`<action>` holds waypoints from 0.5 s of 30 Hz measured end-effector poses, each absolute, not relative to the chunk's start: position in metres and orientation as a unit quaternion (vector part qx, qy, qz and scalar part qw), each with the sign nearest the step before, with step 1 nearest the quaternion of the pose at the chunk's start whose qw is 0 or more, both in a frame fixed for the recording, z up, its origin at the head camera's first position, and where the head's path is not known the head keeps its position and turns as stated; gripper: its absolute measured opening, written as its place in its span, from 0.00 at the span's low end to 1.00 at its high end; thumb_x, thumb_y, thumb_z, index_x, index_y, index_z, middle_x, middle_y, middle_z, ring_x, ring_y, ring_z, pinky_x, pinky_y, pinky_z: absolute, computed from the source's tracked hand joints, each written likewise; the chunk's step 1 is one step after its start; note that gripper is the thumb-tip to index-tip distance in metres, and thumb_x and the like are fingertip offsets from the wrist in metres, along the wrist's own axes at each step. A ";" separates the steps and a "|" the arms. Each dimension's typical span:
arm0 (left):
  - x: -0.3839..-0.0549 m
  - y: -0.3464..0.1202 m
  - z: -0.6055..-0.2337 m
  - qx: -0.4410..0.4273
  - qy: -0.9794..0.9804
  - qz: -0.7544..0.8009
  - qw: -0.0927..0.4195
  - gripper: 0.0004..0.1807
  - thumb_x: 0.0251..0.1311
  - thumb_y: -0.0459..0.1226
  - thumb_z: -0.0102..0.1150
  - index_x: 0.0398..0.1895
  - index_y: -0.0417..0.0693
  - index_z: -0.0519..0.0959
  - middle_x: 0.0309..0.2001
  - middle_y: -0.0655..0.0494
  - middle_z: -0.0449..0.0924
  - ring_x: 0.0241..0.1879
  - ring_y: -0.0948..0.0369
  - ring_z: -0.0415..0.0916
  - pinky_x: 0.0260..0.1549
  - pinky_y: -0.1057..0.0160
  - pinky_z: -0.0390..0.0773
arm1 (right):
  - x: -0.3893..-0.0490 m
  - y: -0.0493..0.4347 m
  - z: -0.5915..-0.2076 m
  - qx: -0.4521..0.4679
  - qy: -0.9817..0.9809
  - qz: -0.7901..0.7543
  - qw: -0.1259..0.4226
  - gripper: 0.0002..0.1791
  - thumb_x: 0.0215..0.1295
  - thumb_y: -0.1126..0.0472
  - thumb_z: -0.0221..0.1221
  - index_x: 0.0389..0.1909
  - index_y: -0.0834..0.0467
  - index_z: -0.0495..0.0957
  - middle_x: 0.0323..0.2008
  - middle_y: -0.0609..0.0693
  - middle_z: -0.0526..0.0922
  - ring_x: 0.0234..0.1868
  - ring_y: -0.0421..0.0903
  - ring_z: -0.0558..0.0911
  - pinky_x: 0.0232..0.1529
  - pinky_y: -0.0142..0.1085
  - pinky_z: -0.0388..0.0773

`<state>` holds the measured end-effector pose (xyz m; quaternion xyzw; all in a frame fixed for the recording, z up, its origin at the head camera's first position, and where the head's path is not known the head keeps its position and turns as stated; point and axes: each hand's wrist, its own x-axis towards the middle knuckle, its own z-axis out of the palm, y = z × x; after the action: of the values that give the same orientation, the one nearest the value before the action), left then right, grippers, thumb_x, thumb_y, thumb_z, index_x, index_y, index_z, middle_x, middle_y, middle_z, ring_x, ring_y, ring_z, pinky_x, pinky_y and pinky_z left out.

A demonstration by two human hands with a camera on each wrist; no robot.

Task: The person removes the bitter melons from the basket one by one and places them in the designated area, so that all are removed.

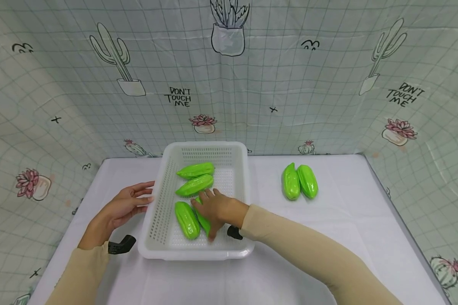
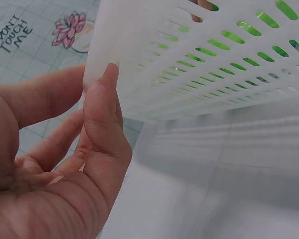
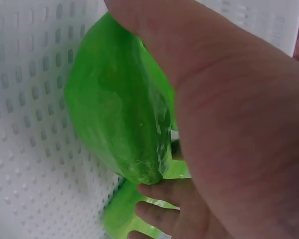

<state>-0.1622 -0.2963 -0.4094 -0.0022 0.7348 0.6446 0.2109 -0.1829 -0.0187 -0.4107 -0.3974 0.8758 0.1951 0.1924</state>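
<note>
A white perforated plastic basket [image 1: 196, 254] holds several shiny green, elongated fruits or vegetables, whose exact kind I cannot tell. My right hand [image 1: 217, 210] reaches inside it, spanning one green fruit [image 3: 114, 99]; in the right wrist view the thumb is at its upper end and fingertips touch the lower end. Another green fruit [image 1: 187, 220] lies beside it, with two more, an upper green fruit [image 1: 196, 170] and a middle green fruit [image 1: 194, 185], farther back. Outside the basket, my left hand [image 1: 126, 206] touches its left wall with extended fingers; in the left wrist view the thumb [image 2: 102, 109] meets the wall.
Two more green fruits [image 1: 300, 182] lie side by side on the white tablecloth [image 1: 339, 220], right of the basket. A patterned cloth [image 1: 229, 93] hangs behind the table and along both sides.
</note>
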 end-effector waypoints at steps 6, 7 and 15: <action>-0.163 -0.296 -0.410 -0.003 0.733 0.646 0.212 0.42 0.76 0.31 0.59 0.84 0.32 0.48 0.56 0.62 0.76 0.46 0.68 0.82 0.42 0.68 0.82 | -0.181 -0.017 -0.408 -0.406 0.873 0.195 0.187 0.70 0.50 0.26 0.74 0.86 0.51 0.49 0.81 0.55 0.58 0.83 0.54 0.56 0.81 0.47 0.56; -0.163 -0.296 -0.410 -0.004 0.732 0.647 0.212 0.42 0.76 0.31 0.59 0.84 0.32 0.48 0.56 0.63 0.76 0.46 0.68 0.82 0.42 0.68 0.82 | -0.181 -0.017 -0.407 -0.406 0.873 0.194 0.186 0.70 0.50 0.26 0.75 0.86 0.51 0.49 0.80 0.55 0.58 0.83 0.55 0.56 0.81 0.47 0.56; -0.163 -0.296 -0.411 -0.006 0.733 0.647 0.211 0.42 0.76 0.31 0.60 0.84 0.32 0.48 0.55 0.64 0.76 0.46 0.68 0.82 0.42 0.68 0.82 | -0.185 -0.006 -0.386 -0.406 0.882 0.160 0.178 0.71 0.52 0.29 0.76 0.87 0.52 0.47 0.81 0.58 0.55 0.84 0.57 0.52 0.82 0.51 0.53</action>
<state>-0.1626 -0.2962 -0.4106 -0.0056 0.7330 0.6465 0.2113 -0.1850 -0.0058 -0.3864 -0.4056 0.8821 0.1604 0.1777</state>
